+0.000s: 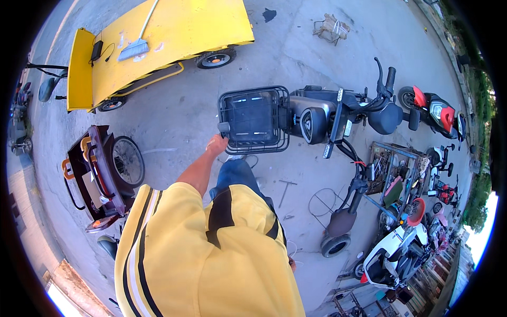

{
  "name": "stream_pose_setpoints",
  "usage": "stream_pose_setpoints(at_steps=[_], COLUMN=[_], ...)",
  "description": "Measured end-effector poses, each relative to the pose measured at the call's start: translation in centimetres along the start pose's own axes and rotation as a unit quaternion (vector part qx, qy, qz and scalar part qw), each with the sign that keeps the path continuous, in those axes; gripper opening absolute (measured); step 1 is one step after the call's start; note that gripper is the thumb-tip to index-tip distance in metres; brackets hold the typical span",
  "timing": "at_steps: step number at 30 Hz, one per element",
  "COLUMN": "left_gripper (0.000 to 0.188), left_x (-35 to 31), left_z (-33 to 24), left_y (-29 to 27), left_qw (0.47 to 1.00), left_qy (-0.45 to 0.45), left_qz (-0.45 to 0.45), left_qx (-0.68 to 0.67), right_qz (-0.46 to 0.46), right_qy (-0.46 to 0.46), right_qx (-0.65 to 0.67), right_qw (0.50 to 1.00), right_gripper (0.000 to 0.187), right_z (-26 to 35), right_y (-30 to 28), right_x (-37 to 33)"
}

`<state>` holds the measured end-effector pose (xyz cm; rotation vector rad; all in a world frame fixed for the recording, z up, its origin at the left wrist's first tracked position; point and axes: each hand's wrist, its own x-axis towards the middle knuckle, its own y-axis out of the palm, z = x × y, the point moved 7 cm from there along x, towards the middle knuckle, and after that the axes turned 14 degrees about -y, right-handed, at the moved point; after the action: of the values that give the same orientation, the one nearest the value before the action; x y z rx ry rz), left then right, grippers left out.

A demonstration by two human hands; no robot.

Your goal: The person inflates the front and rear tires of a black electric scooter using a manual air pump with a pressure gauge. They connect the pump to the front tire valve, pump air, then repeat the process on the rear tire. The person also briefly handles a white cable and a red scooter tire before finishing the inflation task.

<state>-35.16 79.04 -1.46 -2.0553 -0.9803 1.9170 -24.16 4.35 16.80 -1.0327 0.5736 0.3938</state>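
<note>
On concrete [179, 119], red scooter [437, 111], yellow cart [200, 24] bearing broom [134, 49], left hand [217, 143] at black basket [254, 150], finger grip unclear

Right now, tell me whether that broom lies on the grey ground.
No, the broom lies on the yellow flatbed.

The basket [253, 90] is black, and the big cart [185, 31] is bright yellow. The shirt [227, 269] is yellow too (with black and white stripes), and the pants [235, 174] are blue. One scooter [448, 120] is red and black, and the bowl [416, 212] is orangey red.
</note>
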Motion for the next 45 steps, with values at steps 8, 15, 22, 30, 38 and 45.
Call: stream_pose_setpoints(at_steps=[8, 15, 22, 30, 38, 45], left_gripper=[0.053, 0.048, 0.049, 0.068, 0.069, 0.057], left_x=[1.5, -2.5, -3.3, -2.1, -0.8, -0.6], left_z=[0.9, -0.6, -1.1, 1.3, 3.7, 6.6], left_y=[1.3, 0.1, -1.4, 0.0, 2.3, 3.2], left_qw=[0.998, 0.998, 0.999, 0.990, 0.955, 0.876], left_qy=[0.025, -0.025, 0.001, 0.007, -0.017, -0.071], left_qz=[-0.041, 0.001, 0.007, 0.021, 0.151, 0.209], left_qx=[0.030, 0.053, 0.038, -0.138, -0.255, -0.430], right_qz=[0.028, 0.043, 0.049, 0.007, 0.081, 0.064], right_qy=[-0.034, -0.090, -0.043, -0.053, -0.052, -0.028], right_qx=[-0.064, -0.076, 0.000, 0.169, -0.018, 0.010], right_qw=[0.997, 0.992, 0.998, 0.984, 0.995, 0.997], right_gripper=[0.031, 0.029, 0.026, 0.025, 0.023, 0.020], right_z=[-4.6, -0.7, 10.1, 2.7, 12.7, 15.4], right_y=[1.3, -0.1, -1.8, -2.8, -4.1, -4.6], right_x=[-2.0, 0.2, 0.7, 4.3, 4.1, 4.5])
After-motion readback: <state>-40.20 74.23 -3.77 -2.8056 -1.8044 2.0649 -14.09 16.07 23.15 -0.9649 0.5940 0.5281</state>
